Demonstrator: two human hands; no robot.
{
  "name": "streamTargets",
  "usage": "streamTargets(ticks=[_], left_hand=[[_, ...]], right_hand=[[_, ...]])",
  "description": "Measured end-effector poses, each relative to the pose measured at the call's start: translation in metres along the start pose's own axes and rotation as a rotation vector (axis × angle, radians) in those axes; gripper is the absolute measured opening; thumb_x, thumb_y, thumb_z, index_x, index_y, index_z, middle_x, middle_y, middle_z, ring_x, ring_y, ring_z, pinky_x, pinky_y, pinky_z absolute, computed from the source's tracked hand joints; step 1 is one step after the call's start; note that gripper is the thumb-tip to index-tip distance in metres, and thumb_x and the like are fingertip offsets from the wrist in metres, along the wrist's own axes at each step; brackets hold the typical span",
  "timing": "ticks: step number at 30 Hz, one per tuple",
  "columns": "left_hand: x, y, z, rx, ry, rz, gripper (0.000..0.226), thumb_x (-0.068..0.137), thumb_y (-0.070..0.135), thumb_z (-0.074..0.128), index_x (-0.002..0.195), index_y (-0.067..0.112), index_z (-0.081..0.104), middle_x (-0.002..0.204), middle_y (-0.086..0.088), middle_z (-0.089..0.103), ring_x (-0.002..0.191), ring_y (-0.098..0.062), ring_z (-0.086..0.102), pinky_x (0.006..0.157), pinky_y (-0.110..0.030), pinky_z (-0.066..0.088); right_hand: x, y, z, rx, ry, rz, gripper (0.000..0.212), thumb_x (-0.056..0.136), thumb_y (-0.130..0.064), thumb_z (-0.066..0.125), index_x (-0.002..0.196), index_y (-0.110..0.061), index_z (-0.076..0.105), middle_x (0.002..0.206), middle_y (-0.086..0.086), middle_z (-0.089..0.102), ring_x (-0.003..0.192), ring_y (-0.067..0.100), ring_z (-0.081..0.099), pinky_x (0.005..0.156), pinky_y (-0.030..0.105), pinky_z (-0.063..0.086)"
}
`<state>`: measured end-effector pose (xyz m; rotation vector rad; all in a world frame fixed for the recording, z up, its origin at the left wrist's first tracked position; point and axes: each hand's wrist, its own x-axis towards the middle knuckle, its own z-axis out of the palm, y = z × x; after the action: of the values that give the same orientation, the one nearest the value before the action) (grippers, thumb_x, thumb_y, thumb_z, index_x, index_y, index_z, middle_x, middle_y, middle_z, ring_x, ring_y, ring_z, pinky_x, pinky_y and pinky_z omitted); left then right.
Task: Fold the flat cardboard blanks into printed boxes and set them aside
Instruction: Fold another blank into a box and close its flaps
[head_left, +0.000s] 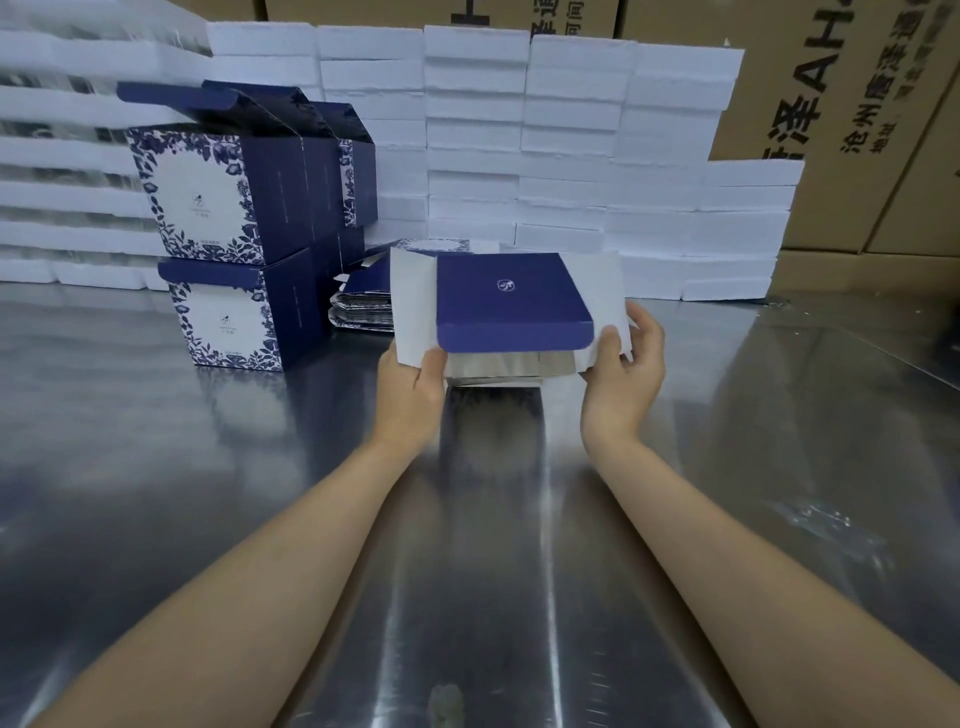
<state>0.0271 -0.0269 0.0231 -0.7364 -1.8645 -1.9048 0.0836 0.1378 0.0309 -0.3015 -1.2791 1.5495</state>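
I hold a partly folded cardboard blank (511, 299) above the steel table, at the centre of the view. Its dark blue panel with a small white logo faces me, and white side flaps stick out left and right. My left hand (413, 387) grips the left white flap at its lower corner. My right hand (623, 371) pinches the right white flap. A silver inner side shows under the blue panel. A pile of flat blanks (361, 304) lies behind, to the left. Folded blue-and-white floral boxes (228, 197) stand stacked at the left.
Stacks of white foam slabs (571, 145) form a wall along the back of the table. Brown shipping cartons (857, 114) with printed characters stand behind and to the right. The reflective steel table (493, 519) stretches toward me.
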Motion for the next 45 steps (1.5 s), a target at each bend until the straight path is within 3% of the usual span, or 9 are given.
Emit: streamTargets(ticks=[8, 12, 16, 21, 26, 31, 35, 41, 45], left_hand=[[0.007, -0.007, 0.002, 0.156, 0.089, 0.026, 0.049, 0.104, 0.016, 0.041, 0.057, 0.022, 0.029, 0.042, 0.011, 0.027, 0.041, -0.003, 0.029, 0.043, -0.016, 0.02], [0.008, -0.008, 0.002, 0.169, 0.078, 0.058, 0.05, 0.104, 0.018, 0.04, 0.056, 0.022, 0.029, 0.047, 0.013, 0.027, 0.041, -0.002, 0.03, 0.044, -0.017, 0.021], [0.002, -0.002, 0.002, 0.052, 0.009, 0.09, 0.04, 0.094, 0.02, 0.042, 0.055, 0.024, 0.034, 0.041, 0.012, 0.036, 0.042, 0.0, 0.036, 0.045, -0.011, 0.025], [-0.003, 0.001, -0.003, -0.065, -0.087, 0.138, 0.023, 0.085, 0.013, 0.041, 0.063, 0.013, 0.05, 0.054, 0.014, 0.046, 0.051, 0.002, 0.045, 0.05, -0.011, 0.033], [-0.004, 0.002, -0.004, -0.035, -0.174, 0.208, 0.026, 0.084, 0.008, 0.042, 0.063, 0.021, 0.051, 0.054, 0.017, 0.051, 0.052, 0.004, 0.045, 0.052, -0.009, 0.031], [-0.003, -0.002, -0.007, -0.064, -0.072, 0.159, 0.051, 0.076, 0.037, 0.043, 0.067, -0.011, 0.056, 0.064, -0.008, 0.044, 0.063, -0.018, 0.042, 0.056, -0.03, 0.03], [-0.003, 0.001, -0.007, -0.08, -0.005, 0.147, 0.054, 0.072, 0.04, 0.042, 0.063, -0.013, 0.052, 0.066, -0.007, 0.039, 0.064, -0.018, 0.034, 0.055, -0.029, 0.023], [-0.003, 0.002, -0.004, -0.01, 0.002, 0.187, 0.038, 0.079, 0.037, 0.043, 0.065, 0.002, 0.051, 0.06, 0.001, 0.041, 0.055, -0.003, 0.038, 0.051, -0.021, 0.031], [0.002, 0.004, -0.004, 0.164, -0.02, 0.438, 0.019, 0.087, 0.02, 0.046, 0.096, 0.004, 0.052, 0.107, -0.004, 0.052, 0.101, -0.011, 0.052, 0.084, -0.022, 0.044]], right_hand=[[-0.001, -0.007, 0.003, -0.115, -0.009, -0.127, 0.034, 0.089, -0.006, 0.05, 0.1, -0.038, 0.054, 0.11, -0.019, 0.059, 0.084, 0.011, 0.059, 0.081, 0.048, 0.053], [0.001, -0.009, -0.003, -0.37, -0.071, -0.481, 0.027, 0.083, 0.003, 0.048, 0.083, -0.019, 0.063, 0.135, -0.001, 0.049, 0.121, 0.016, 0.048, 0.083, 0.018, 0.044], [0.009, -0.023, -0.009, -0.596, -0.224, -0.872, 0.041, 0.074, 0.004, 0.047, 0.111, -0.001, 0.064, 0.135, 0.011, 0.053, 0.123, 0.028, 0.047, 0.098, 0.037, 0.042], [0.02, -0.048, -0.017, -0.692, -0.343, -1.019, 0.036, 0.075, 0.003, 0.049, 0.104, -0.004, 0.069, 0.136, 0.012, 0.053, 0.071, 0.025, 0.063, 0.048, 0.035, 0.046], [0.032, -0.066, -0.018, -0.614, -0.451, -0.807, 0.046, 0.082, -0.006, 0.045, 0.122, -0.018, 0.064, 0.138, 0.003, 0.05, 0.048, 0.005, 0.043, 0.055, 0.033, 0.044], [0.032, -0.082, -0.021, -0.467, -0.571, -0.625, 0.059, 0.08, -0.003, 0.038, 0.128, -0.033, 0.054, 0.131, -0.022, 0.051, 0.047, 0.029, 0.055, 0.053, 0.023, 0.049], [0.031, -0.082, -0.021, -0.476, -0.564, -0.549, 0.067, 0.081, 0.001, 0.038, 0.14, -0.03, 0.047, 0.069, -0.041, 0.057, 0.043, 0.013, 0.057, 0.051, 0.007, 0.04], [0.025, -0.087, -0.016, -0.512, -0.571, -0.505, 0.066, 0.086, 0.001, 0.039, 0.143, -0.032, 0.043, 0.09, -0.023, 0.051, 0.051, 0.044, 0.053, 0.048, 0.007, 0.041], [0.028, -0.089, -0.017, -0.512, -0.565, -0.41, 0.065, 0.087, -0.001, 0.04, 0.141, -0.038, 0.043, 0.055, -0.025, 0.05, 0.046, 0.023, 0.057, 0.048, 0.006, 0.039]])
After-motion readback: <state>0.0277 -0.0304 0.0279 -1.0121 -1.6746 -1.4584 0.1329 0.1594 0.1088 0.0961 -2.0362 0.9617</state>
